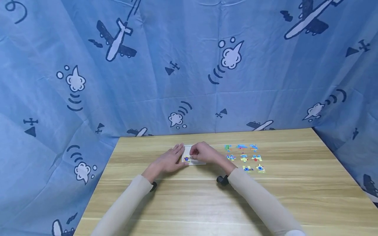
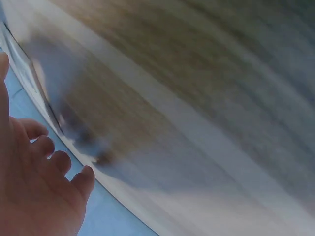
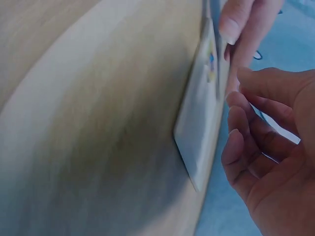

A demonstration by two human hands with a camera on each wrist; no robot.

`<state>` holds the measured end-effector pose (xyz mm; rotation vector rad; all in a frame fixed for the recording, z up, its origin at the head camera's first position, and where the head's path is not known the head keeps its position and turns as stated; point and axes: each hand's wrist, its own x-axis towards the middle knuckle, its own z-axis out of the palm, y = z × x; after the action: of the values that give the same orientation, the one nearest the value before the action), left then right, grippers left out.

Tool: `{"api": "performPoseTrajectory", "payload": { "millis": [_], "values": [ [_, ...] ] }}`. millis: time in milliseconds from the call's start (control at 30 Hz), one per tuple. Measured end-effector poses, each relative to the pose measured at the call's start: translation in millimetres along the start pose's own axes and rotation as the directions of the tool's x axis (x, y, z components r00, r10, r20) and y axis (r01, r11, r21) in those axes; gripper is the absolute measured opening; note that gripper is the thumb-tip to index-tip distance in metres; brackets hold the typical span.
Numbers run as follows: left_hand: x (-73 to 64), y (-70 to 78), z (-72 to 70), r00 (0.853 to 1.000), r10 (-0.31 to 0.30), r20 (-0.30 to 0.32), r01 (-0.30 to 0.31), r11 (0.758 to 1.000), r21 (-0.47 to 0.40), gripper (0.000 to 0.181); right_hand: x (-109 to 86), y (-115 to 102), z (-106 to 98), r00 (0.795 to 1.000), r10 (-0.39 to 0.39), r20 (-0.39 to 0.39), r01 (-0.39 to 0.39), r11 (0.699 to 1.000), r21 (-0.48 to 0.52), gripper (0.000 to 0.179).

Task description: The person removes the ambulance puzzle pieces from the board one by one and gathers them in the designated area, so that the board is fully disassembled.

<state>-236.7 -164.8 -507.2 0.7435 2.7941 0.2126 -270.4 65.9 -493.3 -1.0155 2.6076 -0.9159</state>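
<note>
A white puzzle board [image 1: 197, 162] lies flat on the table, partly covered by both hands. One colourful jigsaw piece [image 1: 187, 159] sits in its lower left corner, and the same piece [image 3: 211, 61] shows on the board in the right wrist view. My left hand [image 1: 169, 160] rests at the board's left side, fingers stretched along that edge and thumb at the near edge. Just over the board is my right hand [image 1: 205, 152], its fingers loosely bent close to the piece. In the right wrist view this hand [image 3: 275, 132] shows nothing between thumb and fingers.
Several loose jigsaw pieces [image 1: 244, 158] are laid out in rows on the wooden table [image 1: 189, 196], to the right of the board. My right forearm passes close beside them. A blue curtain [image 1: 189, 65] with printed planes hangs behind the table's far edge.
</note>
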Motion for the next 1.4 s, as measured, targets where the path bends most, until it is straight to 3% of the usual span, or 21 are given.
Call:
{"api": "performPoseTrajectory", "payload": {
  "millis": [367,833,1400],
  "values": [
    [6.0,-2.4,5.3,0.998,0.039,0.039,-0.043,0.994,0.097,0.09,15.8,-2.6,19.5,1.0,-0.006,0.005,0.006,0.999,-0.044,0.018],
    [4.3,1.0,5.1,0.999,0.019,0.049,-0.024,0.995,0.095,0.089,16.9,-5.7,23.3,0.998,0.065,-0.011,-0.065,0.996,-0.064,0.016],
    [8.1,1.1,6.2,0.998,-0.006,0.07,0.0,0.996,0.085,0.089,12.5,-6.6,20.7,0.994,0.008,-0.111,-0.009,1.0,-0.005,0.01]
  ]
}}
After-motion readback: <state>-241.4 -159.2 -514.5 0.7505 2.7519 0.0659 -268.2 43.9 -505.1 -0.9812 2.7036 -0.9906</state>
